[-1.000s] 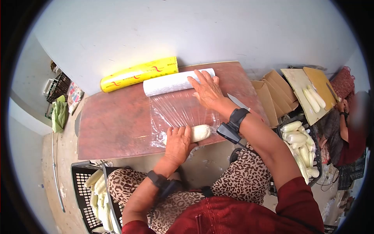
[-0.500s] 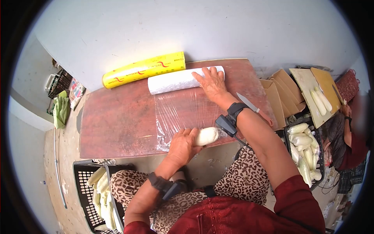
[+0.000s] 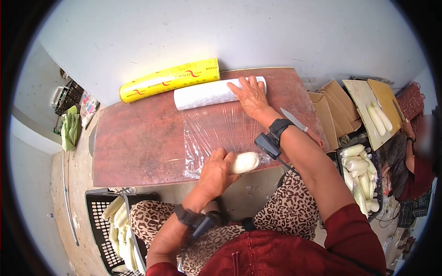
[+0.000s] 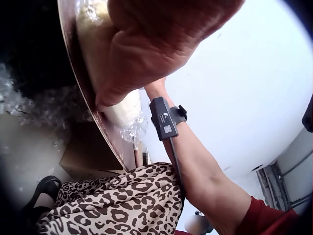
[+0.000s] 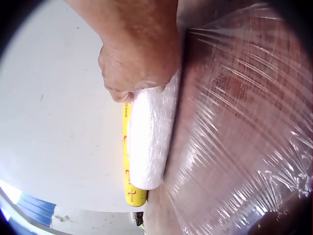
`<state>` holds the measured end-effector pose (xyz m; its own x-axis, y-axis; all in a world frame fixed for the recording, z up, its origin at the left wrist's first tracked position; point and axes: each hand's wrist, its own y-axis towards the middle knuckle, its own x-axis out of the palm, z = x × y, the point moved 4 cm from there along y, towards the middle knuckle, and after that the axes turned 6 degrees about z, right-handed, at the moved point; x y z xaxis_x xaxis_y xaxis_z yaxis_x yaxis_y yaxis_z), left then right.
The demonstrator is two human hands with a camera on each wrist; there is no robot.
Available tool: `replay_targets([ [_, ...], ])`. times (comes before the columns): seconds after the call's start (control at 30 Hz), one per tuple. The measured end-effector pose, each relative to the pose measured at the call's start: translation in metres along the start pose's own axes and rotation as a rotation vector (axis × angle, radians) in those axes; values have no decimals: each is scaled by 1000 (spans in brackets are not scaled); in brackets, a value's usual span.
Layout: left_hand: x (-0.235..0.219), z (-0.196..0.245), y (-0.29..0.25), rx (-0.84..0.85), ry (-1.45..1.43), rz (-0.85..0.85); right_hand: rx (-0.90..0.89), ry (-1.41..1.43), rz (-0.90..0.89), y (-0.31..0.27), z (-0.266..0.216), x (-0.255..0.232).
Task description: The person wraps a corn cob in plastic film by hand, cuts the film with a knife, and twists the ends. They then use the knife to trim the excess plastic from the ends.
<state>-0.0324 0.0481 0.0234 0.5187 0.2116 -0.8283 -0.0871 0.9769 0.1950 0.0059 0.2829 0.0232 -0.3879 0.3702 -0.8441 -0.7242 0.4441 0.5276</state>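
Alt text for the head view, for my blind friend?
A person's left hand holds a pale vegetable at the near edge of a reddish table, where clear film stretches from a white roll under the right hand. A yellow roll lies behind, a knife to the right.

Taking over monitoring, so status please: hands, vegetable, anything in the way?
Left hand gripping pale vegetable at near edge of table. Right hand resting on white film roll. Knife to its right, not between roll and vegetable.
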Motion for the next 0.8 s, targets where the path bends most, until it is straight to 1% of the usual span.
replay_targets([
  [0.1,0,2,-4,29,72,7,38,20,-107,2,0,-2],
  [0.2,2,7,-8,89,161,39,1,12,21,0,-9,-8],
  [0.33,11,11,-14,181,323,109,-150,169,32,-2,-38,-11],
  [0.43,17,10,-13,186,392,118,-121,154,49,4,-49,-13],
  [0.53,12,19,-8,123,266,84,-43,129,-124,9,-43,0],
  [0.63,13,17,-2,86,238,65,-31,92,-178,2,-49,9],
  [0.73,21,7,5,77,280,72,4,85,-190,1,-57,9],
  [0.8,21,6,5,108,287,96,11,77,-186,0,-58,13],
])
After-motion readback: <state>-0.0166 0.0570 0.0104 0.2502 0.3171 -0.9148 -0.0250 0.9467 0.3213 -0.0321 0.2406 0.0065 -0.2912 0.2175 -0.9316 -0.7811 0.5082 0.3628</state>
